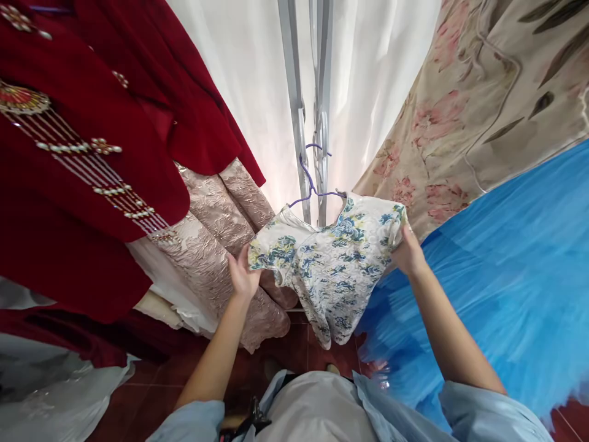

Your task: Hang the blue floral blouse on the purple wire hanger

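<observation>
A white floral blouse (340, 264) with blue and yellow flowers hangs from a purple hanger (311, 183), whose hook meets a white and grey metal rack (322, 92). At the blouse's left sleeve, my left hand (243, 275) pinches the edge, thumb and fingers showing at its side. Across from it, my right hand (408, 252) grips the other sleeve, its fingers partly hidden by the cloth. Both sleeves are spread outward between my hands. The lower part of the blouse hangs in loose folds above the floor.
Dark red garments (138, 123) with beaded trim and a pale pink brocade garment (216, 245) hang on the left. To the right are a beige floral dress (437, 135) and blue tulle (497, 264). A white curtain (239, 73) stands behind the rack, above a red tiled floor (294, 344).
</observation>
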`<state>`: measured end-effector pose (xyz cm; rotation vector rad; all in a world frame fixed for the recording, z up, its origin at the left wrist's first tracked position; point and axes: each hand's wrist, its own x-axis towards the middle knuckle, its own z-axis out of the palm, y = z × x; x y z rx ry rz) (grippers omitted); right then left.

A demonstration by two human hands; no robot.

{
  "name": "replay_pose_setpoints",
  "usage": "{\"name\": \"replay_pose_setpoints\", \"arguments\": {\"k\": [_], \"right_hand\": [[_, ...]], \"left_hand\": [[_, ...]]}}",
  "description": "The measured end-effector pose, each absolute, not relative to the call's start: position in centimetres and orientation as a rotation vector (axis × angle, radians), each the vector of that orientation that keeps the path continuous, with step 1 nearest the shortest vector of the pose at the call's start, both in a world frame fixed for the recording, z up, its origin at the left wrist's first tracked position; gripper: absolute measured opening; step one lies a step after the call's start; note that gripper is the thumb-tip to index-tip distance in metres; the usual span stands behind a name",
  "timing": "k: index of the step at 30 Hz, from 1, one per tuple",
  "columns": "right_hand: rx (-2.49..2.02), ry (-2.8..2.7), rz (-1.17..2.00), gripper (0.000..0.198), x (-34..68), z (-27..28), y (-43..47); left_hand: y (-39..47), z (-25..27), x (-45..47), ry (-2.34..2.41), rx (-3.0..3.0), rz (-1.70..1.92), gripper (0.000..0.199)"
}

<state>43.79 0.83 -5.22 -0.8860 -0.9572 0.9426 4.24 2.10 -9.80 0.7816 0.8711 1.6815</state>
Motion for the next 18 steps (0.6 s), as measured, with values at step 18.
{"name": "replay_pose_setpoints", "arguments": {"k": [18], "right_hand": [[-0.917, -1.376, 0.621, 0.025, 34.2, 4.6, -3.2]], "left_hand": [[0.7, -7.6, -1.5, 1.723, 1.875, 1.641, 0.038]]}}
